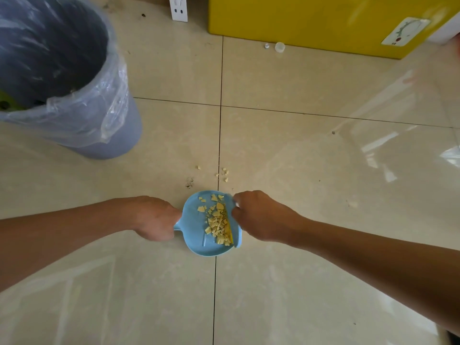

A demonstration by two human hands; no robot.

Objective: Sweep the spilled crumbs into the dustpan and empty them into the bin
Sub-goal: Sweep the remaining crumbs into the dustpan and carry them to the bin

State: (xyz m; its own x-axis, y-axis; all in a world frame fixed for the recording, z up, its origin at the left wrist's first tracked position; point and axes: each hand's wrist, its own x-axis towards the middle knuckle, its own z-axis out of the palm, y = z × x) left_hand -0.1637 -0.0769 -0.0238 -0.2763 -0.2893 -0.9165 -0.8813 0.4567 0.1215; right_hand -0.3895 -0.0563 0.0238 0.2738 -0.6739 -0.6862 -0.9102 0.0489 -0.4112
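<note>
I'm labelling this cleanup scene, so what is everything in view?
Round blue plastic dustpan: one, blue, on the tiled floor, centre
Pile of crumbs: one, pale yellow, inside the dustpan
Loose crumbs: a few, pale yellow, floor just beyond the dustpan
Small brush: one, blue with yellow edge, over the dustpan's right side
Round bin with clear plastic liner: one, grey, upper left
Large box: one, yellow, top right
Small plastic cap: one, clear, floor beside the box
Socket strip: one, white, top centre
Left hand: one, grips the dustpan handle
Right hand: one, holds the brush
</note>
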